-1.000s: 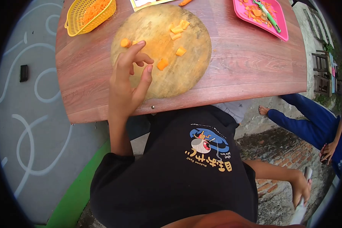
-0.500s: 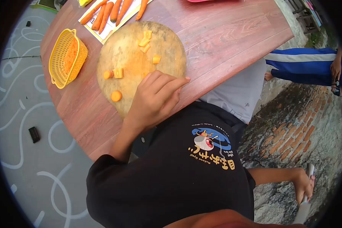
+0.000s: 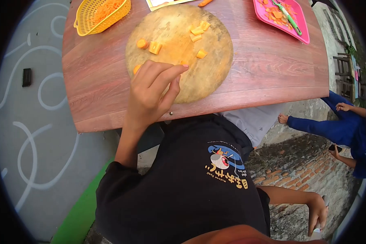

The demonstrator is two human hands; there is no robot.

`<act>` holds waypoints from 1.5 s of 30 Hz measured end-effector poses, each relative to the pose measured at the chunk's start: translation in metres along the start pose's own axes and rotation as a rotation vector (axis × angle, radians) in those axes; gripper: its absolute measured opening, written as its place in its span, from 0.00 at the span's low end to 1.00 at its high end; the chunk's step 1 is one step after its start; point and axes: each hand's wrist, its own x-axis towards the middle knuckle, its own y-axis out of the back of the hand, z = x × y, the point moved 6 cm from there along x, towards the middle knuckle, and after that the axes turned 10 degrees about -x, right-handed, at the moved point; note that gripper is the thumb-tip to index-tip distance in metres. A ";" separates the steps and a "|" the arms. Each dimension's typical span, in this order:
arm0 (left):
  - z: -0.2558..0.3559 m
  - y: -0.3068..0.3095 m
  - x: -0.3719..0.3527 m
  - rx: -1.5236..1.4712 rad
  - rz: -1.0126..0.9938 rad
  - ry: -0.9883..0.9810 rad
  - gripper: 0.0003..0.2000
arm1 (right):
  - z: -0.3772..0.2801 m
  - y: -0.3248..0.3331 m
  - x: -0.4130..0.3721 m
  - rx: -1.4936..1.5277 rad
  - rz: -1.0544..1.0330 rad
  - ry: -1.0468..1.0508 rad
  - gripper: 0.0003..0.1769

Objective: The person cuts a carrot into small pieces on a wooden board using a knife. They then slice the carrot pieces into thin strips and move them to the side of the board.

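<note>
My left hand hovers over the near edge of a round wooden cutting board, palm down. Its index finger is stretched out, thumb apart from it, and nothing shows between them. Cut orange carrot pieces lie scattered on the board: a round piece beside a block-shaped chunk, a lone chunk and a small group at upper right. Another piece is partly hidden by my knuckles. Out at the lower right, away from the table, my right hand grips a silvery knife, mostly covered by my fingers.
A yellow basket of shredded carrot stands at the table's upper left. On the upper right, a pink tray bears carrot scraps and a green-handled peeler. A person in blue sits beyond the table, holding a dark phone.
The view has turned, bringing the pink tray in and pushing most whole carrots out. My left hand remains by the board's near side. My right hand stays low with the knife.
</note>
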 end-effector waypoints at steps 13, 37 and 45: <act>-0.003 0.020 -0.039 0.247 0.253 0.295 0.12 | -0.045 -0.143 -0.092 0.285 0.059 -0.102 0.18; 0.036 -0.023 0.029 -0.620 -0.144 -0.080 0.07 | 0.054 -0.139 -0.088 0.070 -0.274 -0.226 0.16; 0.140 -0.011 0.054 -1.111 0.497 -0.586 0.18 | 0.061 -0.157 -0.124 0.263 -0.115 -0.388 0.15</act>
